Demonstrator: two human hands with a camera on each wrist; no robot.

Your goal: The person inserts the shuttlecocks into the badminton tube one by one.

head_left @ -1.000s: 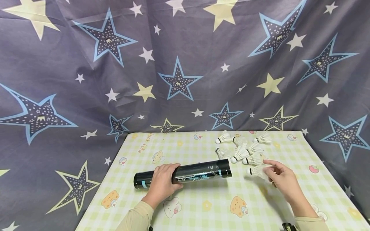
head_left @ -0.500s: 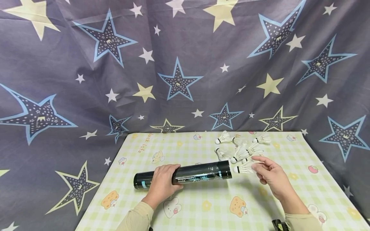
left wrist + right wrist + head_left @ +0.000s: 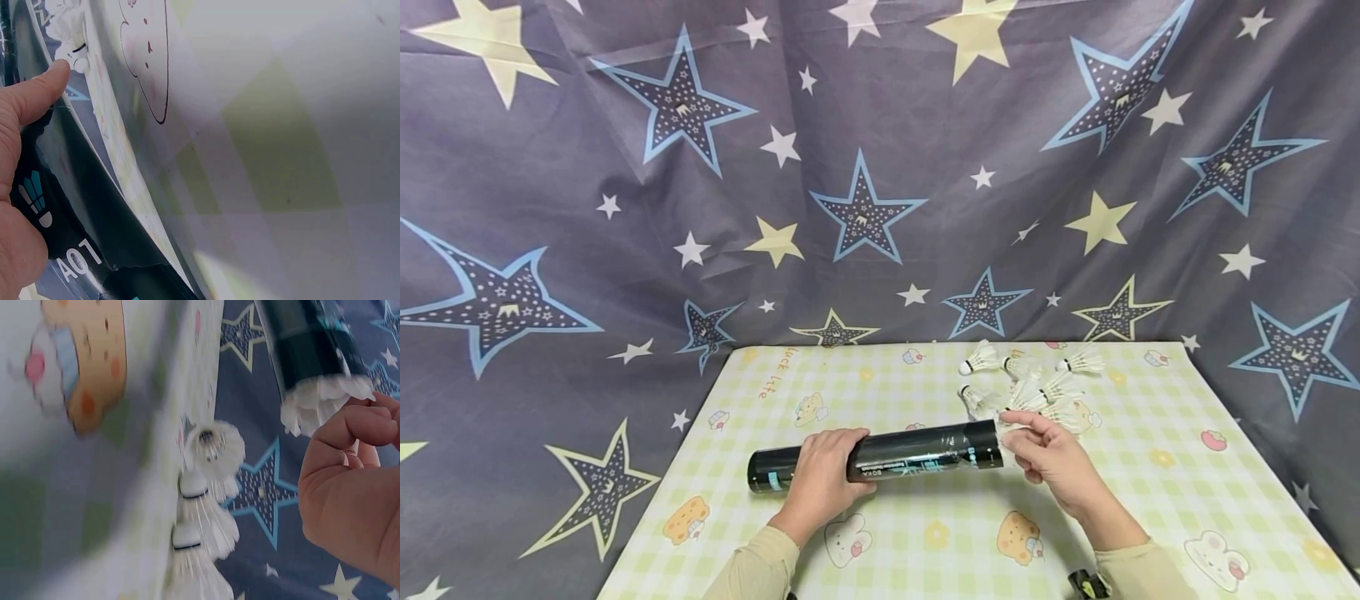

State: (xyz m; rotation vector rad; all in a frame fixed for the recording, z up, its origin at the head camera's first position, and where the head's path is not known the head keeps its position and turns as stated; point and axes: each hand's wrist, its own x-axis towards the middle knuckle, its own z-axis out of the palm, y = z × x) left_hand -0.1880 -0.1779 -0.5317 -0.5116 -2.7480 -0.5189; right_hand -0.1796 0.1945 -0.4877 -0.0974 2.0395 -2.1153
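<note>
A black shuttlecock tube [image 3: 925, 450] with blue and white print lies across the middle, tilted slightly up to the right. My left hand [image 3: 826, 471] grips it around its left half, and in the left wrist view the thumb [image 3: 44, 90] lies along its printed side. At the tube's right end, my right hand [image 3: 1052, 462] pinches the feather skirt of a white shuttlecock [image 3: 306, 409]. The cork end of that shuttlecock is hidden inside the tube, while its feathers stick out of the mouth.
Several white shuttlecocks [image 3: 977, 358] lie loosely grouped behind the tube's right end, close to my right fingers. The green checked tablecloth [image 3: 940, 533] carries cartoon prints. Behind the table hangs a dark curtain [image 3: 910, 108] with stars.
My right hand has moved left with the shuttlecock, bringing it from right of the tube into the tube's mouth, cork first. The left hand and tube have stayed nearly still.
</note>
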